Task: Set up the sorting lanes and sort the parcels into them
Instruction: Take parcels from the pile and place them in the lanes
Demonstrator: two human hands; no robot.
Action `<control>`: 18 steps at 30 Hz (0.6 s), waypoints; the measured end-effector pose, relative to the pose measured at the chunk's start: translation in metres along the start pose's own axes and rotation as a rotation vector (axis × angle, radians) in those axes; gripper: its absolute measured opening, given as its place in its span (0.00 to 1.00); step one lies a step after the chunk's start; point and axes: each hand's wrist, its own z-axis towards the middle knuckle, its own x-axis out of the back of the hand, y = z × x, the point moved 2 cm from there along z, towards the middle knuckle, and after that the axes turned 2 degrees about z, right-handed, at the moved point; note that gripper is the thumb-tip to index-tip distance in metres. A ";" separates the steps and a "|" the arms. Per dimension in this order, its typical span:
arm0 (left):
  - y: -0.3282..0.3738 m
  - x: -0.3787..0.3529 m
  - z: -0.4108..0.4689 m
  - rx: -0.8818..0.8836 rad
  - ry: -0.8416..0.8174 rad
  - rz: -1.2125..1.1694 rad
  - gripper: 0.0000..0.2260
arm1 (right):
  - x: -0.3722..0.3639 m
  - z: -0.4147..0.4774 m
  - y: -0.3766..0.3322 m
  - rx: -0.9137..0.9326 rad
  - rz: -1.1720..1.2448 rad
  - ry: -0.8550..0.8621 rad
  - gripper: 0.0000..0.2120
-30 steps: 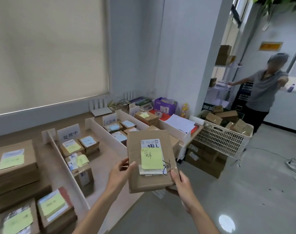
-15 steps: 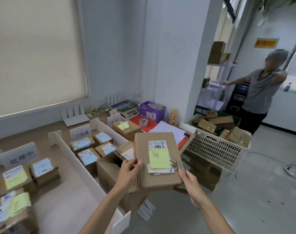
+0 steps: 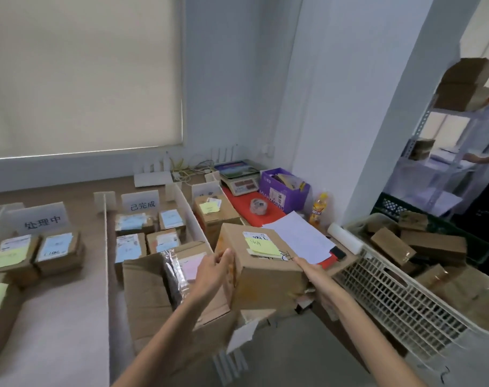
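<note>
I hold a brown cardboard parcel [image 3: 265,275] with a white label and a yellow sticky note on top, over the near end of the rightmost lane. My left hand [image 3: 214,270] grips its left side, fingers curled over the edge. My right hand [image 3: 311,273] holds its right side from beneath. White divider boards [image 3: 106,247] split the table into lanes with standing sign cards [image 3: 142,203]. Labelled parcels [image 3: 131,247] lie in the lanes. A larger open carton [image 3: 145,291] sits just left of the held parcel.
A white plastic basket [image 3: 391,300] full of brown parcels stands at the right. A scale [image 3: 239,177], purple box [image 3: 283,188], tape roll [image 3: 258,205], orange bottle [image 3: 318,208] and white papers [image 3: 299,236] crowd the table's far right. A shelf rack [image 3: 447,152] stands behind, where another person's hand [image 3: 480,157] reaches.
The parcel has gone from tilted up toward me to nearly level and lower, over the right lane. My view has swung left and closer to the table; the other person has left view except a hand.
</note>
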 end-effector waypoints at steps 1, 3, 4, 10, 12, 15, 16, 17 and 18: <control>0.001 -0.007 0.007 0.021 0.025 0.000 0.11 | 0.005 0.014 -0.007 -0.016 -0.033 -0.026 0.22; 0.001 -0.020 0.020 0.098 0.045 0.011 0.18 | 0.011 0.040 -0.019 -0.068 -0.082 -0.101 0.19; -0.001 -0.025 0.027 0.124 0.045 0.017 0.21 | 0.012 0.053 -0.024 -0.095 -0.093 -0.137 0.18; -0.002 -0.052 0.085 0.210 0.096 0.028 0.20 | 0.019 0.139 -0.051 -0.244 -0.206 -0.270 0.17; -0.006 -0.059 0.110 0.228 0.108 0.020 0.20 | 0.019 0.168 -0.057 -0.308 -0.233 -0.317 0.14; -0.016 -0.065 0.147 0.261 0.116 0.057 0.24 | 0.016 0.207 -0.062 -0.347 -0.233 -0.355 0.13; -0.019 -0.068 0.159 0.266 0.117 0.085 0.24 | 0.013 0.221 -0.063 -0.340 -0.229 -0.369 0.15; -0.023 -0.071 0.169 0.282 0.126 0.097 0.24 | 0.011 0.234 -0.062 -0.336 -0.232 -0.374 0.17; -0.025 -0.073 0.179 0.307 0.138 0.104 0.23 | 0.007 0.246 -0.061 -0.320 -0.250 -0.369 0.20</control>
